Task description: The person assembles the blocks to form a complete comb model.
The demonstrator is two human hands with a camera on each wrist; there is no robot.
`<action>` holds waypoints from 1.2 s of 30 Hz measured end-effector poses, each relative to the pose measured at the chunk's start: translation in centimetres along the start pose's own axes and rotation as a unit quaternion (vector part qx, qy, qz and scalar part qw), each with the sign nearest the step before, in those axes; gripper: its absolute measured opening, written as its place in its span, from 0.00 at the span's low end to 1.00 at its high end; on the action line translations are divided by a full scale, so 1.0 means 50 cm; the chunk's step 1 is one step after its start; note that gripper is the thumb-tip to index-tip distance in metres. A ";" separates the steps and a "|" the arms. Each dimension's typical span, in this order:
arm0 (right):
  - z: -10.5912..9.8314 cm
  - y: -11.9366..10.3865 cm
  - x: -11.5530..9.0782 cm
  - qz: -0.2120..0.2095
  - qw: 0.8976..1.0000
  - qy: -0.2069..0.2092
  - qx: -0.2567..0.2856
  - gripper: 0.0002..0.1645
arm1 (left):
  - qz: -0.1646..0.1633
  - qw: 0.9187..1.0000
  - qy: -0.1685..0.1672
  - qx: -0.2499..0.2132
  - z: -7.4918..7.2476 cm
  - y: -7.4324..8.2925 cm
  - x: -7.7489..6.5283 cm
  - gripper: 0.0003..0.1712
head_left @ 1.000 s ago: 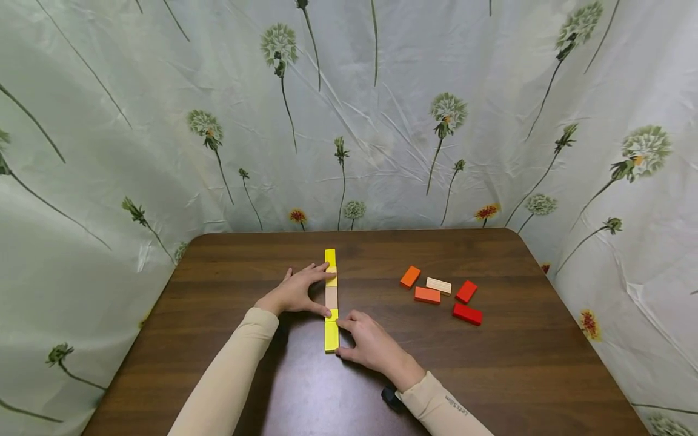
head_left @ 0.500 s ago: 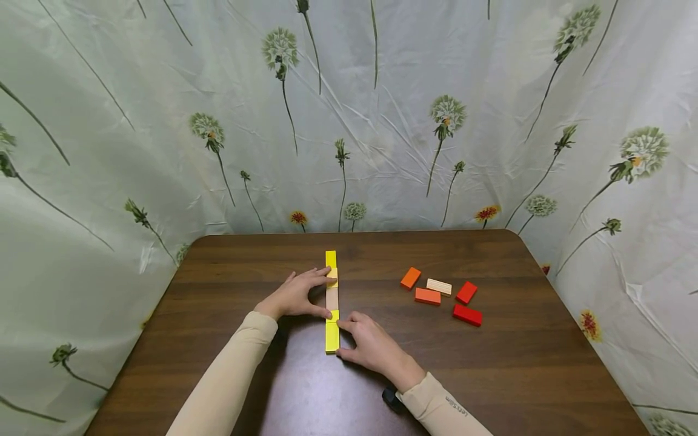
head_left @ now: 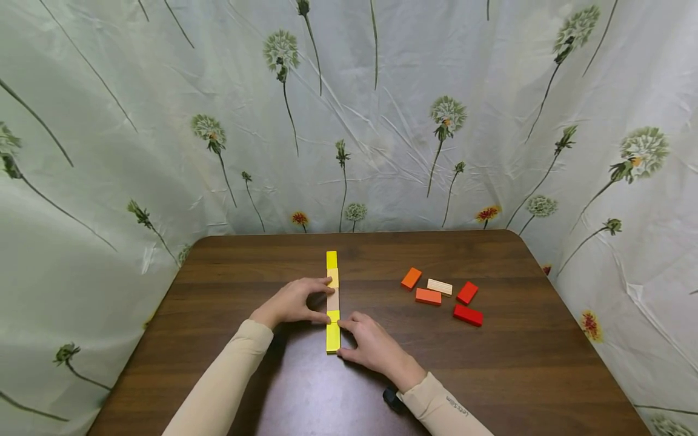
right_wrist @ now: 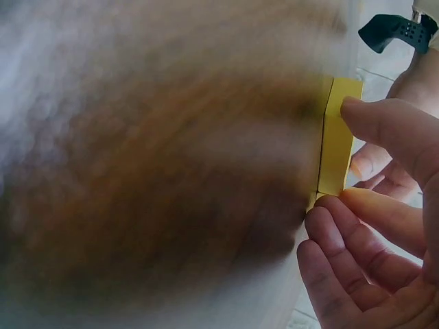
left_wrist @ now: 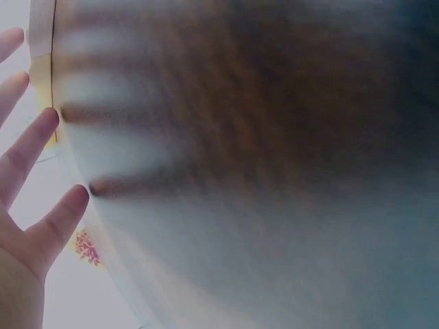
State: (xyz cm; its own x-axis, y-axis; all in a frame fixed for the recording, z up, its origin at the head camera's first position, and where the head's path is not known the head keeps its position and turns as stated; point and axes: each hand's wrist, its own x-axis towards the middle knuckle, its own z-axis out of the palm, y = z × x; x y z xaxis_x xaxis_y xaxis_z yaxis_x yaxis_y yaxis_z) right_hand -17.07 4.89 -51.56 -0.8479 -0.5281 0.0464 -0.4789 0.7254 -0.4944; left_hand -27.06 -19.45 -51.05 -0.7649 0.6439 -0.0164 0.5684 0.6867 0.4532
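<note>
A straight row of blocks runs away from the person in the head view: a near yellow block [head_left: 333, 339], a second yellow block [head_left: 335, 315], a pinkish block [head_left: 333, 301], a pale yellow block [head_left: 334, 274] and a far yellow block [head_left: 331, 260]. My left hand [head_left: 291, 301] lies along the row's left side, fingers spread; fingertips reach the pale and pinkish blocks, the thumb the second yellow one. From the right, my right hand [head_left: 376, 346] sets thumb and forefinger against the near block's long side. In the right wrist view its other fingers bend loosely.
Right of the row lie two orange blocks [head_left: 411, 278], a striped pale wooden block [head_left: 439, 287] and two red blocks [head_left: 468, 315]. They rest on the brown wooden table [head_left: 518, 357]. A flowered curtain [head_left: 392, 133] hangs behind it.
My left hand has drawn slightly back to the left and toward the person; its fingertips have left the far part of the row. My right hand stays by the near yellow block.
</note>
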 end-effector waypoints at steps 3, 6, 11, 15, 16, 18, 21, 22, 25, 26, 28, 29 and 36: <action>0.001 0.000 0.000 0.003 1.000 0.000 0.003 0.32 | -0.003 1.000 0.000 0.010 0.001 0.007 -0.009 0.40; 0.001 0.001 0.001 0.005 1.000 0.001 0.005 0.32 | -0.002 1.000 0.003 0.023 0.004 0.016 -0.017 0.41; 0.000 0.001 0.001 -0.002 1.000 0.005 0.004 0.31 | 0.006 0.999 0.013 0.039 0.010 0.030 -0.025 0.44; 0.000 0.001 0.002 -0.004 1.000 0.004 0.004 0.31 | -0.001 0.999 0.014 0.045 0.013 0.034 -0.028 0.45; 0.000 0.001 0.002 -0.004 1.000 0.003 0.006 0.31 | -0.004 0.999 0.013 0.046 0.012 0.036 -0.028 0.45; 0.000 0.001 0.002 -0.003 1.000 0.002 0.005 0.32 | -0.009 0.999 0.010 0.046 0.011 0.038 -0.027 0.45; -0.001 0.002 0.001 -0.005 1.000 0.002 0.005 0.32 | -0.019 0.999 0.005 0.043 0.008 0.044 -0.026 0.44; -0.001 0.003 0.000 -0.008 1.000 0.003 0.006 0.32 | -0.023 0.999 0.003 0.042 0.007 0.045 -0.025 0.44; -0.003 0.007 -0.001 -0.015 1.000 0.007 0.009 0.31 | -0.030 0.999 0.000 0.040 0.006 0.049 -0.023 0.43; -0.004 0.008 -0.002 -0.016 1.000 0.007 0.012 0.31 | -0.031 0.999 0.000 0.039 0.006 0.050 -0.022 0.43; -0.007 0.013 -0.002 -0.016 1.000 0.009 0.017 0.32 | -0.032 0.999 0.000 0.039 0.006 0.051 -0.021 0.43; -0.009 0.015 -0.003 -0.016 1.000 0.010 0.016 0.32 | -0.032 0.999 0.000 0.039 0.006 0.051 -0.021 0.42; -0.028 0.038 -0.005 0.005 1.000 0.007 0.020 0.32 | -0.043 0.999 -0.004 0.031 0.008 0.049 -0.018 0.42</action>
State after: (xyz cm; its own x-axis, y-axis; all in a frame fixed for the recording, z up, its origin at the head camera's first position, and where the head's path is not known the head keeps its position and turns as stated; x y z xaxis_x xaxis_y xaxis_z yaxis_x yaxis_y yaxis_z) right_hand -18.08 7.01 -51.32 -0.8556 -0.5150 0.0532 -0.4614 0.7118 -0.5295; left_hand -24.85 -18.23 -50.26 -0.8091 0.5846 -0.0595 0.5192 0.7586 0.3938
